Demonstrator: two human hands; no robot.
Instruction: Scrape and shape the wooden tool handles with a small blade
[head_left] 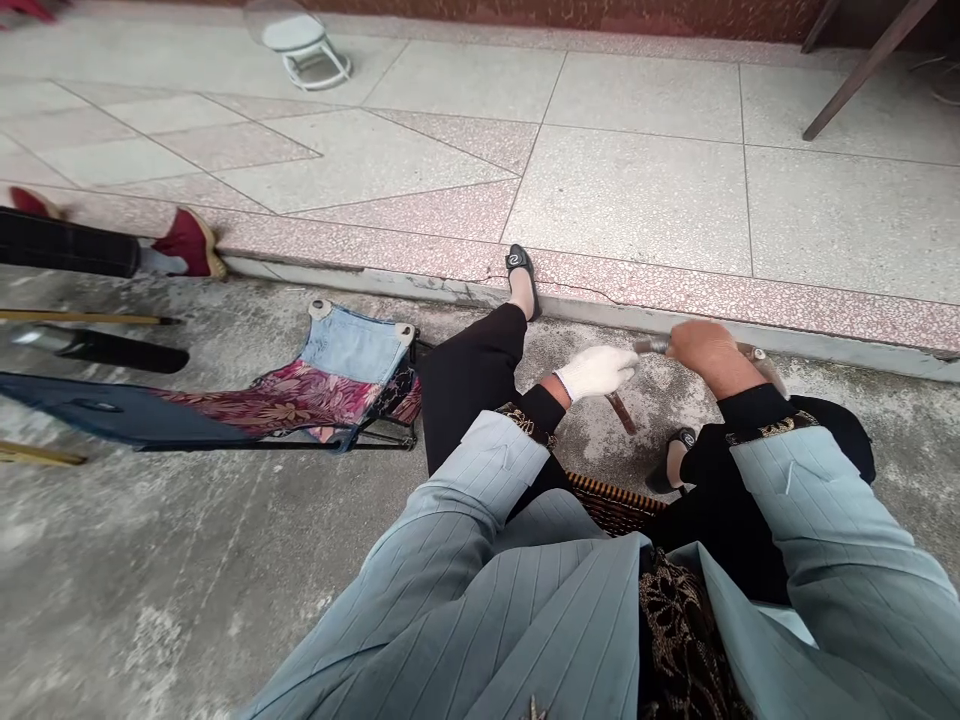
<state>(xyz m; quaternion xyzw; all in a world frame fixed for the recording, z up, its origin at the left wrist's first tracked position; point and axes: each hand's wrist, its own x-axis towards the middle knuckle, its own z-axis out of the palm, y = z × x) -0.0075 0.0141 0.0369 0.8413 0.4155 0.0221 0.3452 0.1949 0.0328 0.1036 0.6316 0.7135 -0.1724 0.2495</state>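
My left hand point(600, 371), in a white knit glove, is closed beside the end of a brown rod point(652, 344) with a grey, ringed section. What lies inside its fingers is hidden. From under the glove a brown stick point(621, 412) slants down toward the ground; whether it joins the rod I cannot tell. My right hand point(703, 350), bare, is wrapped round the rod. Beyond that fist, a brown piece with a pale round end point(759, 354) shows on the right. Both hands are held over the concrete between my knees.
A folding recliner point(352, 368) with denim and floral cloth stands to the left. Near it lies a black cylinder point(124, 350). Another person's red shoe point(191, 243) rests by the raised tiled step point(637, 180). A small white stool point(304, 45) stands farther back.
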